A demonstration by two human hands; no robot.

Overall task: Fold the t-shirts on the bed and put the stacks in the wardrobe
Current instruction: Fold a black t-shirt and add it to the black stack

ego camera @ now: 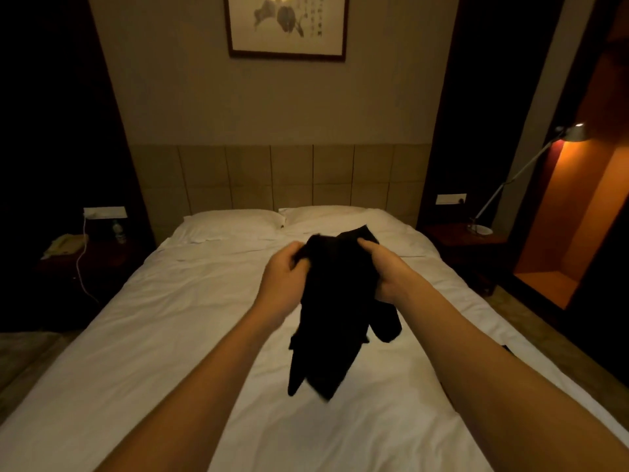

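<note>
From the head view I judge the task barely begun; my left hand (284, 272) and my right hand (381, 270) each pinch the top edge of a limp black cotton t-shirt (335, 315), fingers curled into the cloth, holding it bunched in the air above the wide bed with its smooth white sheet (136, 352); its lower end dangles close to the sheet, whether touching I cannot tell; no folded stack shows anywhere, and a dark scrap at the bed's right edge may be another garment, too small to tell; folding and the trip to the wardrobe remain. The shirt hangs soft, matte and crumpled; two plump white pillows (235, 221) lie flat against the padded beige panelled headboard (272, 178).
</note>
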